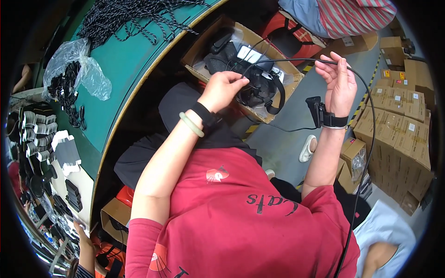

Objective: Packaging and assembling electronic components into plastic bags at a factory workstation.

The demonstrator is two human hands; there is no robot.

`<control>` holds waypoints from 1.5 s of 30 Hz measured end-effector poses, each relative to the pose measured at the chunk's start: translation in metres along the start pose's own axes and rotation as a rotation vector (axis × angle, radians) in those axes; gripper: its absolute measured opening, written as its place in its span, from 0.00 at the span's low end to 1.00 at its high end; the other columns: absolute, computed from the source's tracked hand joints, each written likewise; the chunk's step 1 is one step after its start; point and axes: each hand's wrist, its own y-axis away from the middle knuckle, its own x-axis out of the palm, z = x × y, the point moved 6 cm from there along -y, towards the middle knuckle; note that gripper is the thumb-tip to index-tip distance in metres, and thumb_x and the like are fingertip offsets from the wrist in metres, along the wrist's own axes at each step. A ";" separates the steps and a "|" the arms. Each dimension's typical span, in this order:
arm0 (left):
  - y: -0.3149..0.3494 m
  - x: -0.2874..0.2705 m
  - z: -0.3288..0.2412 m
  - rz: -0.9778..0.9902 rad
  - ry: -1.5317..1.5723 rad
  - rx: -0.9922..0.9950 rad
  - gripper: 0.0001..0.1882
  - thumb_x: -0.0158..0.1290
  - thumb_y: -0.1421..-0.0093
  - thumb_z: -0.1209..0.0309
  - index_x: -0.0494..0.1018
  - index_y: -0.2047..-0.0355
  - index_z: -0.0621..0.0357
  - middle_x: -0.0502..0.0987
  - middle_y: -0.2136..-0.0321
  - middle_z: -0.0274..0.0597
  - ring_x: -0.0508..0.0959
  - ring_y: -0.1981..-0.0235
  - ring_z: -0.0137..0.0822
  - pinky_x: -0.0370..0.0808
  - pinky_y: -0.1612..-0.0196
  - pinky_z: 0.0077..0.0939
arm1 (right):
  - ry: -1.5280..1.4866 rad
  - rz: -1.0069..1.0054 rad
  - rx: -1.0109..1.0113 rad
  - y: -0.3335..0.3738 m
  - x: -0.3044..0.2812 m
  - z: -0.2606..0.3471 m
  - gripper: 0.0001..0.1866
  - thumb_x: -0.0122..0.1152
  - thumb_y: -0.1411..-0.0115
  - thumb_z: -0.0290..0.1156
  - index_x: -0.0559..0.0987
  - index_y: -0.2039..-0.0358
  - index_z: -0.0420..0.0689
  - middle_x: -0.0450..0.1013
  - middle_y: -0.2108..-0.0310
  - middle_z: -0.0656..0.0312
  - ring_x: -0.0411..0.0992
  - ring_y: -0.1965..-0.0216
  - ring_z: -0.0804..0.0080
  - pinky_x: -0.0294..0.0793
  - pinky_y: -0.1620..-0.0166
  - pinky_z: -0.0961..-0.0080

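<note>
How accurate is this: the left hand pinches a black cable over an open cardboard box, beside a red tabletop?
Only the colour is off: the head view shows a green tabletop, not red. The left hand pinches a black cable over the box.

Near one open cardboard box (292, 83) are two hands, a left hand (222, 90) and a right hand (339, 85), with two black wrist straps (203, 112), one pale green bangle (191, 124) and one long black cable (373, 129). Left of the box are one green surface (127, 69), one clear plastic bag (98, 79) and one heap of cords (111, 21).
</note>
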 end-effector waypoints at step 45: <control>0.020 0.005 -0.012 -0.070 -0.502 0.288 0.09 0.57 0.41 0.69 0.81 0.63 0.57 0.79 0.66 0.47 0.76 0.58 0.49 0.73 0.51 0.41 | -0.020 -0.046 -0.027 -0.014 -0.027 0.005 0.21 0.51 0.28 0.35 0.70 0.44 0.30 0.75 0.52 0.39 0.80 0.55 0.53 0.83 0.52 0.68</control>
